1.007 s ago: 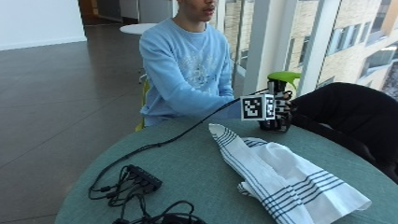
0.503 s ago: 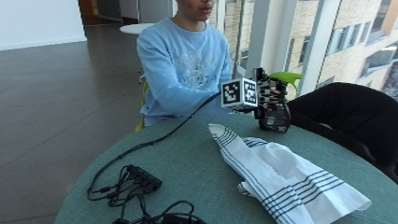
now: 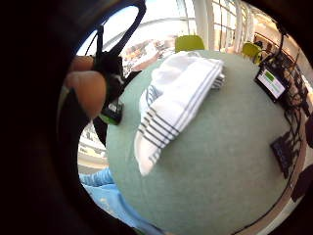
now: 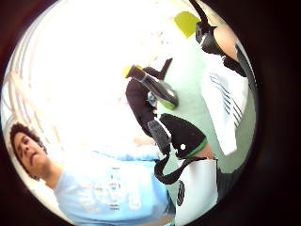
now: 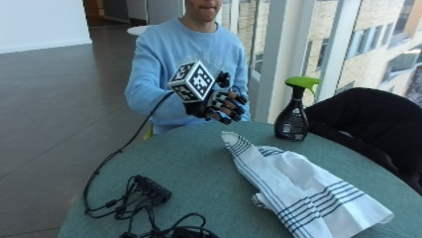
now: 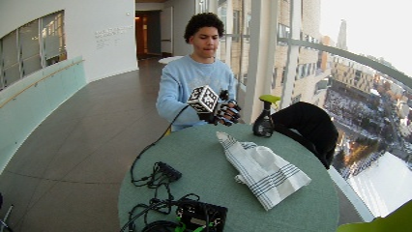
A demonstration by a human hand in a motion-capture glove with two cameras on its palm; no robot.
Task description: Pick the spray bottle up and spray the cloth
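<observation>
The spray bottle [image 5: 292, 116], dark with a green trigger head, stands upright on the round green table [image 5: 198, 163] at its far edge by the window. Nothing touches it. My gloved right hand [image 5: 221, 105] hovers above the table's far side, well to the left of the bottle and in front of the person's chest. Its fingers are loosely curled and hold nothing. The white cloth with dark stripes [image 5: 296, 191] lies crumpled on the table, running from near the bottle toward the front right. The little finger side palm view shows the cloth [image 3: 176, 95] and the bottle [image 3: 111, 110] beside it.
A black power strip with tangled cables [image 5: 148, 191] lies on the table's left front. A black jacket over a chair [image 5: 369, 121] sits just right of the bottle. A dark device [image 6: 201, 215] rests at the near edge.
The hand was at the bottle a second ago. It has let go and drawn back to the left, away from it. The bottle stays standing where it was.
</observation>
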